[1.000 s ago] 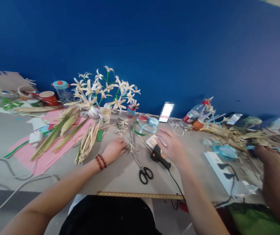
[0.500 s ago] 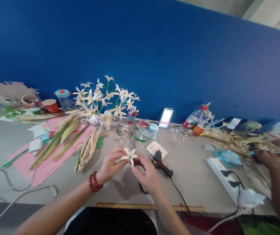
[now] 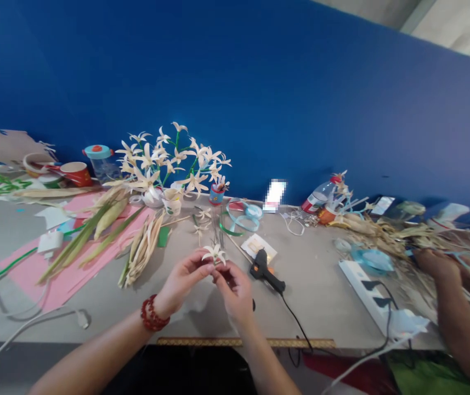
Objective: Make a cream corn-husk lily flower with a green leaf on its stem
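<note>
Centrally, a small cream flower (image 3: 214,253) is held just above the grey table (image 3: 321,285), pinched between both of the person's hands. The left hand (image 3: 183,278) is curled, its fingertips closed on the flower from the left; a red bead bracelet (image 3: 151,314) is worn on that wrist. The right hand (image 3: 233,291) is closed below and to the right of the flower, gripping its lower part, though exactly what is pinched there cannot be made out.

Just right of the hands, a black glue gun (image 3: 265,270) is laid on the table, its cord trailing toward the near edge. Behind the hands, a bouquet of 1 kind of cream flowers (image 3: 169,159) is stood near the blue wall (image 3: 259,99). Corn husks (image 3: 142,249) are spread over pink paper (image 3: 60,274) to the left. A white power strip (image 3: 368,291) is set to the right, and beyond it another person's hand (image 3: 436,263) is busied among dried husks.
</note>
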The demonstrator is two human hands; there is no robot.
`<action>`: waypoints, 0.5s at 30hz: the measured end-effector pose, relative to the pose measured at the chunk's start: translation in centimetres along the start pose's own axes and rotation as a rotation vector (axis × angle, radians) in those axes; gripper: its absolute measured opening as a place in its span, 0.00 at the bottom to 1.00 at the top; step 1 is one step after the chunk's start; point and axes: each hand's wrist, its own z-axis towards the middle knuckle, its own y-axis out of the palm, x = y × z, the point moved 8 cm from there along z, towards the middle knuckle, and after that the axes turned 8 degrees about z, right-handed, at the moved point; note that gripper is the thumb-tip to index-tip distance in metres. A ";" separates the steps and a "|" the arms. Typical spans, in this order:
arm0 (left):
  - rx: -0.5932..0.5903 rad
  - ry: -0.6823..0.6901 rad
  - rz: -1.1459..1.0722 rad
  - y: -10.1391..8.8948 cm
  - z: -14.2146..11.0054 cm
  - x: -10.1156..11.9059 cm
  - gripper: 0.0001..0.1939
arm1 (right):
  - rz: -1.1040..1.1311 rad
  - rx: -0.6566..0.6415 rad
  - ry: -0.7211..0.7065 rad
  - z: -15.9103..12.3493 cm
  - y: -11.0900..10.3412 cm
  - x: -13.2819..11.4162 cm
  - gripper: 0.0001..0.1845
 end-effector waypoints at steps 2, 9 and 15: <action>0.011 -0.032 -0.049 -0.3 0.0 -0.3 0.07 | -0.002 -0.019 0.021 0.0 0.2 0.0 0.08; 0.016 0.031 0.049 -0.4 -0.1 0.3 0.08 | -0.141 -0.030 -0.074 -0.3 0.8 -1.1 0.08; 0.088 0.225 0.304 -1.4 -0.7 1.2 0.07 | -0.415 -0.338 -0.151 1.4 -0.2 -3.3 0.08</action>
